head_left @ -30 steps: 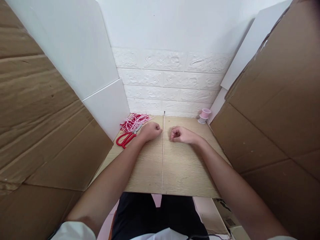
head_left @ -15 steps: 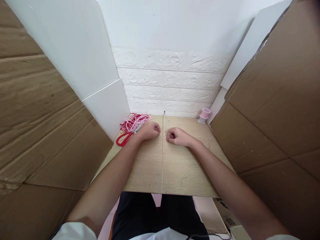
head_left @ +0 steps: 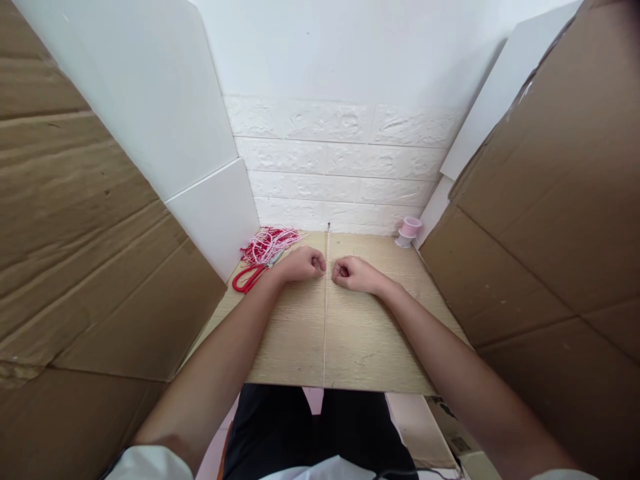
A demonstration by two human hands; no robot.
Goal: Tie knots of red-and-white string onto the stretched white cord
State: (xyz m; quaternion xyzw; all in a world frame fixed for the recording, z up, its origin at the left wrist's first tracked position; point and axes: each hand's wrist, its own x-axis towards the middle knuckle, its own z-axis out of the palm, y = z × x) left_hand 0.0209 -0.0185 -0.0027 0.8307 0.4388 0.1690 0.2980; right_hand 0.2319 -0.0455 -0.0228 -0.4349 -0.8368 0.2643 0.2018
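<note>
A pale pink cord (head_left: 325, 327) runs taut down the middle of the table, from a small dark pin (head_left: 329, 225) at the back to the front edge; its far stretch looks thicker, as if knotted. Just left of it, my left hand (head_left: 304, 264) is closed in a pinch on a fine thread. On the cord's other side my right hand (head_left: 358, 273) is also curled shut, fingertips pinching thread. Between the hands a thin strand crosses the cord. The thread ends inside the fingers are mostly hidden.
Red-handled scissors (head_left: 249, 277) lie by my left forearm, against a heap of red and pink braided cords (head_left: 270, 244). A spool of pink thread (head_left: 411, 227) stands at the back right corner. Cardboard walls (head_left: 540, 220) flank both sides, with a white brick-pattern wall (head_left: 325, 159) behind.
My left hand has moved slightly right, closer to the taut cord. My right hand has barely shifted and stays closed.
</note>
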